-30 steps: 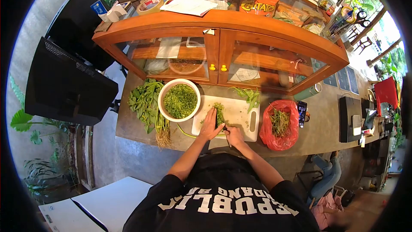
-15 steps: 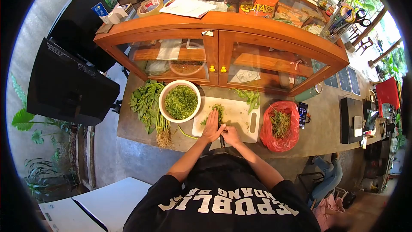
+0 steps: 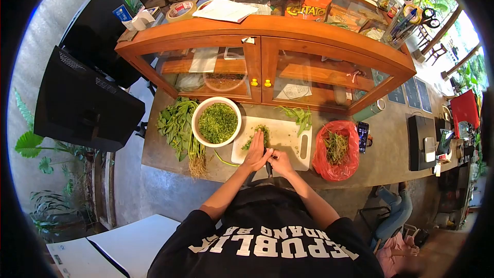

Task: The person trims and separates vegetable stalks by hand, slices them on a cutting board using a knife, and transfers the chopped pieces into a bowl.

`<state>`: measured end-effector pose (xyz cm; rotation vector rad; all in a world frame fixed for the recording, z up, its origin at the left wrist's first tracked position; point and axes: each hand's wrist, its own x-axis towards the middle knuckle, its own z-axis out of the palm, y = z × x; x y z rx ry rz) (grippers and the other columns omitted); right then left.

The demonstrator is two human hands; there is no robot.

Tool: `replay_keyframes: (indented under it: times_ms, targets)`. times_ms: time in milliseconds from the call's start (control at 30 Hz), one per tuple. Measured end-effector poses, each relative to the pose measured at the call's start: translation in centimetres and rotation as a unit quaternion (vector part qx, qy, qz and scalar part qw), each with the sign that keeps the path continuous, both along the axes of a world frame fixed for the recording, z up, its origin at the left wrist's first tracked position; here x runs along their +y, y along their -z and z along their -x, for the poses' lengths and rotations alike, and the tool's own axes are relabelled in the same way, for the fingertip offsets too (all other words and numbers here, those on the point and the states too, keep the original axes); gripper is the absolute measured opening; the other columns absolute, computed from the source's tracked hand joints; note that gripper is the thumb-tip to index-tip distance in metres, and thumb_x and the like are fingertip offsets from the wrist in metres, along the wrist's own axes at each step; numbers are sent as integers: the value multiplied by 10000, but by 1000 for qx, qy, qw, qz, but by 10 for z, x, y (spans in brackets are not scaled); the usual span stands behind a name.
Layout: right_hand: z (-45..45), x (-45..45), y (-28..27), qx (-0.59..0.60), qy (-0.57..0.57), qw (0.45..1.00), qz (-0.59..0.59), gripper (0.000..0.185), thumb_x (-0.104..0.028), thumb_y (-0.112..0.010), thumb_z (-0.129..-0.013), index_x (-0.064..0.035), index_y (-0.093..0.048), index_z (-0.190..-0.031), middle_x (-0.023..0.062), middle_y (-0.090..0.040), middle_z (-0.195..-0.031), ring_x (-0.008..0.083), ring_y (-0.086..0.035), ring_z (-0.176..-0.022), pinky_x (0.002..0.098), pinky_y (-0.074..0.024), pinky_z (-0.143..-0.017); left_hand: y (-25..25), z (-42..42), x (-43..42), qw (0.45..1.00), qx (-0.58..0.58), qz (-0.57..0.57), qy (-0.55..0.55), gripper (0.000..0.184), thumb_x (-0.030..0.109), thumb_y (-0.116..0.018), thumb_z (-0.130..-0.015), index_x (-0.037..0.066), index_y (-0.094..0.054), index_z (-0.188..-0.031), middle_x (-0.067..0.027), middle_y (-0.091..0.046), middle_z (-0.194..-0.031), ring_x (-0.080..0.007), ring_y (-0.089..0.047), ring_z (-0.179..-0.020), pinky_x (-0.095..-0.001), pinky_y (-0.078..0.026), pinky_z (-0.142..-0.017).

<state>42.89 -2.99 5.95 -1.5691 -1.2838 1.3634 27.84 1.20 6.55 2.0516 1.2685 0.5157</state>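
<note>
Green, finely chopped leaves (image 3: 262,128) lie loosely heaped on the white board (image 3: 286,144).

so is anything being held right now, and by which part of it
The right grip appears to hold a black handle near its far end; the near end is uncovered. The left grip is outstretched over chopped greens, apparently holding nothing.

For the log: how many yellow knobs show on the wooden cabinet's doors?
2. The left knob is on the left door, the right knob on the right door, beside the central join. The cabinet's far side is hidden.
</note>
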Motion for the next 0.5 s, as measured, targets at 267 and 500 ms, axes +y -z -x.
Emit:
replay_keyframes:
  times_ms: [267,500]
  targets:
    - [-5,-3,8,-9,-39,999,-3,355,-104,-649,-897,33,-634,-1224,24,-652,-809,68,-532,-659,251,-437,-571,10,1,-4,1000,-1,22,-5,858,515,-430,-971,-102,-136,-1490,-281,-89,-1578,-427,-70,-1472,-473,-124,-1195]
    - [-6,-7,18,30,-4,999,-30,357,-153,-667,-861,5,-665,-1181,109,-709,-823,144,-619,-704,330,-490,-654,5,-1,-4,1000,11,8,5,877,523,-447,-962,-105,-135,-1488,-282,-95,-1576,-418,-78,-1474,-471,-124,-1196]
